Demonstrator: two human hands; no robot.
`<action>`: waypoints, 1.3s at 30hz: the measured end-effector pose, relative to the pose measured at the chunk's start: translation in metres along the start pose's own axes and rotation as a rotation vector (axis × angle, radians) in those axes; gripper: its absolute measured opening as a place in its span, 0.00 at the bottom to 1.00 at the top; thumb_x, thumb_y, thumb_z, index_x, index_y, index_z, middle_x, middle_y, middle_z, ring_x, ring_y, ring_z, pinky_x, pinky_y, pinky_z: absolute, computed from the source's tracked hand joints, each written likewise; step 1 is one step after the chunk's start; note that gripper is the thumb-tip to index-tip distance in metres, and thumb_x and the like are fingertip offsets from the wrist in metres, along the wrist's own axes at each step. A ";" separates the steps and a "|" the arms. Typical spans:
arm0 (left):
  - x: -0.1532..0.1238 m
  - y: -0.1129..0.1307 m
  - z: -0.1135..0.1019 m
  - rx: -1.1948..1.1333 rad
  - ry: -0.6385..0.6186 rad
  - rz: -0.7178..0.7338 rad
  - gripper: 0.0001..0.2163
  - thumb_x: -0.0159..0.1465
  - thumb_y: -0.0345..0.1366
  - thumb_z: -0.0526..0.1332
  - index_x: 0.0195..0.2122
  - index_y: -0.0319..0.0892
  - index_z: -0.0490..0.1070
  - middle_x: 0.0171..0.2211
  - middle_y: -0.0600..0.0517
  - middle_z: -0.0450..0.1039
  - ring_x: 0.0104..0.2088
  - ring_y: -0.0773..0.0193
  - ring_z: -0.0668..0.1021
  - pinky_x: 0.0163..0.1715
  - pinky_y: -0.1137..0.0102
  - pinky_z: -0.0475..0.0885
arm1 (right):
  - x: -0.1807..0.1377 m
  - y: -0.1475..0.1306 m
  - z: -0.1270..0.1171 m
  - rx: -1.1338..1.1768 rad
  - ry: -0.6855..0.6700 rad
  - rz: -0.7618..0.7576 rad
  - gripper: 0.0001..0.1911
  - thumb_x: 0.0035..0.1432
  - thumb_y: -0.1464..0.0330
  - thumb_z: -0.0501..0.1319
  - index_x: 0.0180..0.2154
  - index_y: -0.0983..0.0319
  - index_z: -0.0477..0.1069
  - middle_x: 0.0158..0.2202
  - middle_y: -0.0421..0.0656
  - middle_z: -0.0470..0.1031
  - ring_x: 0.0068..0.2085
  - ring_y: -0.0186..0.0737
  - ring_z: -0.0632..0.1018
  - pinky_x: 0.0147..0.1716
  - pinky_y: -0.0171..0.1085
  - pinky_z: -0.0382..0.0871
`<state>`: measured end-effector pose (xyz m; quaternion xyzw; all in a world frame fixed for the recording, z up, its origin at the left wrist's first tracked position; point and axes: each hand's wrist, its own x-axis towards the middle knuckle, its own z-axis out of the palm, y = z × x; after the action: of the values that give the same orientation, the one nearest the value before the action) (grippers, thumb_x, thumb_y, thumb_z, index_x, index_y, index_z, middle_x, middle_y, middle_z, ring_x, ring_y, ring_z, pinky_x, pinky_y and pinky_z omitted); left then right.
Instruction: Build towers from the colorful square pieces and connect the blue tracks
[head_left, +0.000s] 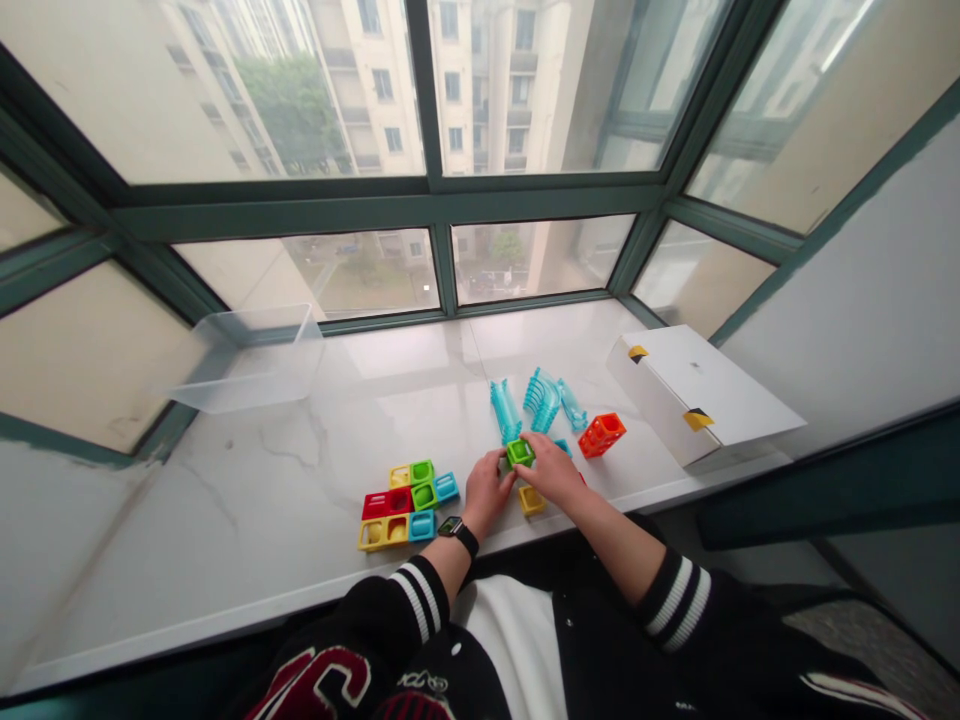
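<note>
Between my two hands is a green toy block, a hollow cube with an opening in it. My left hand closes its fingertips on the block's left side, and my right hand grips it from the right. Just below them lies a yellow block. Part of a blue block shows behind my right hand, and a sliver of red is mostly hidden there. To the left, a group of red, yellow, green and blue blocks lies in rows side by side.
Several translucent blue track pieces lie beyond my hands. An orange-red openwork block piece stands at the right. Farther right is a white box with yellow-black tabs. A clear plastic bin sits at the back left by the windows.
</note>
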<state>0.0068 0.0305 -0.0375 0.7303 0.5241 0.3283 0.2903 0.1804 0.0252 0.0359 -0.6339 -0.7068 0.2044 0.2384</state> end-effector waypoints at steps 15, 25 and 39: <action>-0.001 0.003 -0.002 -0.005 -0.005 0.010 0.20 0.67 0.33 0.66 0.60 0.46 0.72 0.51 0.47 0.79 0.43 0.58 0.78 0.49 0.63 0.72 | -0.004 -0.007 0.006 -0.082 0.031 0.042 0.30 0.61 0.67 0.67 0.64 0.62 0.68 0.62 0.55 0.72 0.62 0.54 0.76 0.63 0.48 0.71; -0.001 0.001 -0.002 -0.041 -0.002 0.014 0.21 0.67 0.33 0.65 0.61 0.45 0.72 0.50 0.48 0.80 0.39 0.59 0.77 0.46 0.63 0.73 | -0.004 -0.004 0.007 -0.063 0.037 0.032 0.31 0.60 0.68 0.67 0.64 0.63 0.68 0.63 0.56 0.73 0.63 0.55 0.76 0.64 0.50 0.70; -0.001 -0.002 -0.002 -0.053 -0.013 0.000 0.21 0.68 0.33 0.65 0.62 0.47 0.72 0.51 0.47 0.80 0.42 0.58 0.78 0.49 0.62 0.73 | -0.006 -0.005 0.009 -0.057 0.044 0.030 0.31 0.60 0.68 0.66 0.64 0.63 0.68 0.62 0.56 0.73 0.64 0.54 0.75 0.65 0.50 0.70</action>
<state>0.0037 0.0305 -0.0376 0.7245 0.5132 0.3372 0.3130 0.1716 0.0191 0.0308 -0.6552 -0.6974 0.1736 0.2327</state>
